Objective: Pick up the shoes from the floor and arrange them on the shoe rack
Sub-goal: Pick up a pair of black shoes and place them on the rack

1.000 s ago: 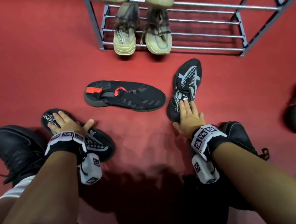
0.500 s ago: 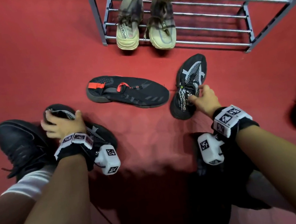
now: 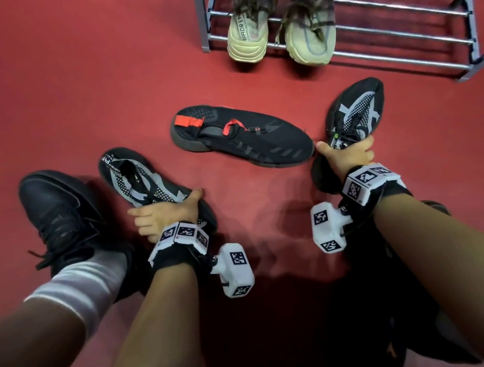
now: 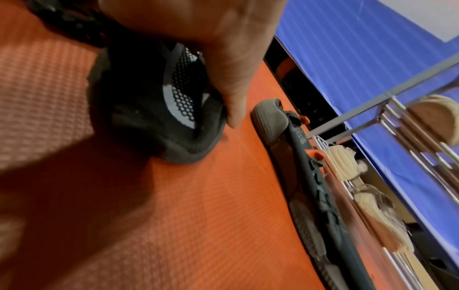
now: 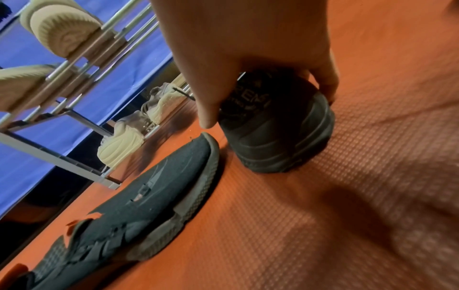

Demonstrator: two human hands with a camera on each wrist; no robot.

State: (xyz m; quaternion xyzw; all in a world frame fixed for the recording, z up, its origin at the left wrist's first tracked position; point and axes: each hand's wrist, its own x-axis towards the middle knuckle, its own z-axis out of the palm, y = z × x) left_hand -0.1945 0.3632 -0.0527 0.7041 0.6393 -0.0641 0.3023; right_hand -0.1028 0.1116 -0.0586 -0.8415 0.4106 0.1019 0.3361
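On red floor: each hand's fingers curled round black-white sneaker: left hand [image 3: 165, 216], right hand [image 3: 348, 155].

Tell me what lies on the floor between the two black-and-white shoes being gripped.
A black shoe with red tabs lies there on its side, seen in the head view.

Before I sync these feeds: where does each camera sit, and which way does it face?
Head: on the head, looking down at both forearms, left hand, right hand.
Left wrist: low, along the thumb gripping a black-and-grey sneaker.
Right wrist: low, along fingers gripping its mate.
All share the black sneaker with orange tabs and shoe rack.
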